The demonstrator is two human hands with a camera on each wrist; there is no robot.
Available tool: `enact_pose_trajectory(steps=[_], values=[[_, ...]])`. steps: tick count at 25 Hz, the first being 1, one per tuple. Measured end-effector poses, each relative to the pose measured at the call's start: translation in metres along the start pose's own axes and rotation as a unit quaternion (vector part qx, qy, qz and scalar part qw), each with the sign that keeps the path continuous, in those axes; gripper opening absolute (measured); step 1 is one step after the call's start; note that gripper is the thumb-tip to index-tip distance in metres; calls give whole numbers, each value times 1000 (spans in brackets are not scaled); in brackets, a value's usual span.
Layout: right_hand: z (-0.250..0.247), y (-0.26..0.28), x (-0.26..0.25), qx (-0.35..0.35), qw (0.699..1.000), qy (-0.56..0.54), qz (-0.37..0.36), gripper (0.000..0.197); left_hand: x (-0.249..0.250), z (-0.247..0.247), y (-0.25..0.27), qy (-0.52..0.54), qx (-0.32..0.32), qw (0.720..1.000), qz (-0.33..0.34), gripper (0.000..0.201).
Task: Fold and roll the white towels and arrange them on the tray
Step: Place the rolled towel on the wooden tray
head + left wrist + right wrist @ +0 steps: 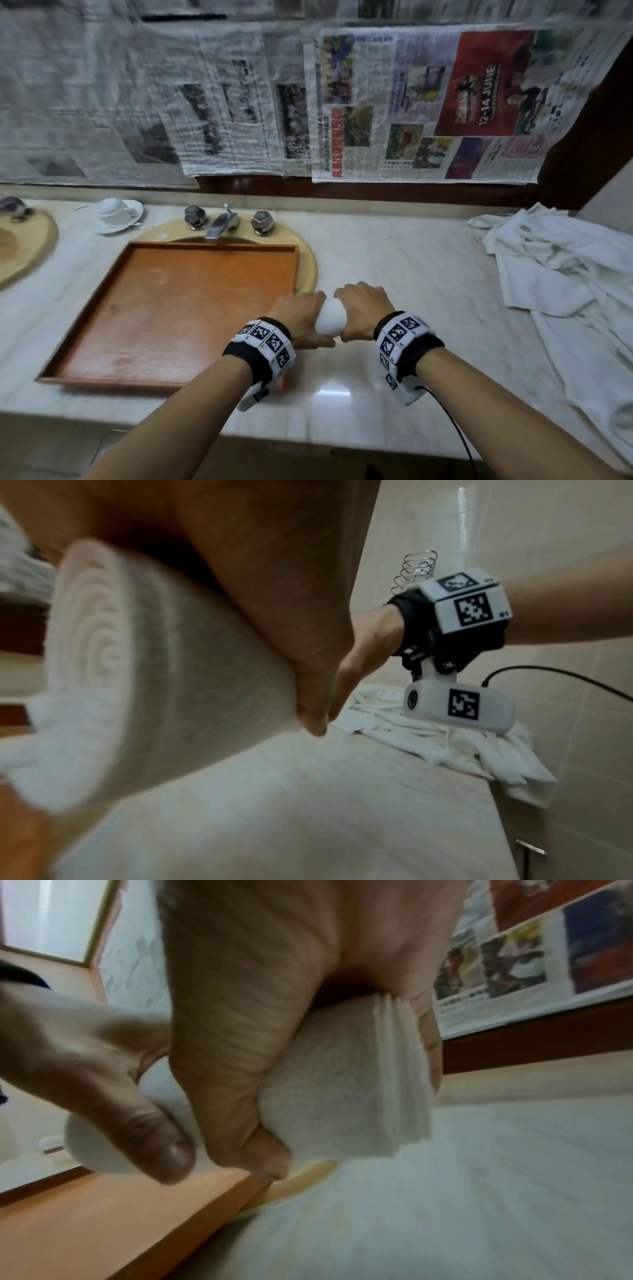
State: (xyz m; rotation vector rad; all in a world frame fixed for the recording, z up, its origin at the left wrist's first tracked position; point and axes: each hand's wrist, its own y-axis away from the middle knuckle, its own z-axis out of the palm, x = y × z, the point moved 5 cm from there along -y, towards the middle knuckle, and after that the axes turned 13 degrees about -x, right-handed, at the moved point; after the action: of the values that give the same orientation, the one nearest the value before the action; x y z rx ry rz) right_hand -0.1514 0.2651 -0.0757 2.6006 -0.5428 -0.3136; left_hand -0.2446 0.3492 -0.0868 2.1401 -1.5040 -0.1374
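Head view: left hand (299,317) and right hand (359,308) both curl round one rolled white towel (330,317) (spiral end visible at the left wrist), held just beside the wooden tray (178,308), above the marble counter (411,274).

Towel pile (561,274) right of tray (178,308)

The orange tray (164,308) lies over the sink with its whole floor bare, its low rim the only thing to clear from the right. Behind it the faucet (221,224) and two knobs (195,216) stand along the far edge, with a cup and saucer (118,214) farther left. On the right, a heap of loose white towels (565,274) covers the counter (394,260), leaving a bare strip of marble between heap and tray.
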Motion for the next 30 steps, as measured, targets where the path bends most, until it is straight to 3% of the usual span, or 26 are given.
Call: enact_pose_trajectory(steps=[2, 3, 4, 6, 8, 10, 12, 14, 19, 22, 24, 27, 28, 30], values=[[0, -10, -32, 56, 997, -43, -9, 72, -36, 6, 20, 31, 26, 999, -20, 64], [5, -13, -45, 87, 987, -137, -16, 80, -56, 11, 30, 63, 40, 996, -46, 62], [14, -15, -55, 113, 957, -267, -16, 86, -72, 21, 35, 105, 59, 991, -66, 62], [49, -25, -66, 96, 861, -499, 31, 80, -91, 40, 43, 222, 100, 964, -102, 61], [88, -28, -84, 9, 767, -635, 95, 51, -100, 57, 46, 303, 112, 934, -154, 61], [108, -21, -105, -21, 650, -749, 125, 21, -101, 73, 50, 357, 78, 906, -212, 69], [114, -12, -119, -32, 547, -827, 124, 34, -102, 82, 49, 395, 62, 886, -236, 72], [112, -4, -127, -11, 493, -862, 118, 39, -102, 89, 43, 415, 46, 876, -241, 73], [115, -5, -131, 20, 447, -885, 126, 42, -100, 97, 34, 415, 1, 874, -252, 72], [112, -3, -135, 20, 448, -887, 111, 39, -99, 94, 35, 381, -15, 891, -248, 70], [113, -4, -136, 17, 475, -874, 102, 32, -99, 89, 41, 338, -28, 908, -245, 73], [120, -14, -129, 19, 557, -823, 110, 21, -116, 82, 57, 361, -10, 896, -259, 79], [122, -16, -129, 20, 588, -801, 111, 30, -129, 79, 68, 381, 22, 882, -276, 76], [128, -17, -129, 16, 634, -764, 117, 80, -167, 80, 96, 411, 95, 840, -340, 66]])
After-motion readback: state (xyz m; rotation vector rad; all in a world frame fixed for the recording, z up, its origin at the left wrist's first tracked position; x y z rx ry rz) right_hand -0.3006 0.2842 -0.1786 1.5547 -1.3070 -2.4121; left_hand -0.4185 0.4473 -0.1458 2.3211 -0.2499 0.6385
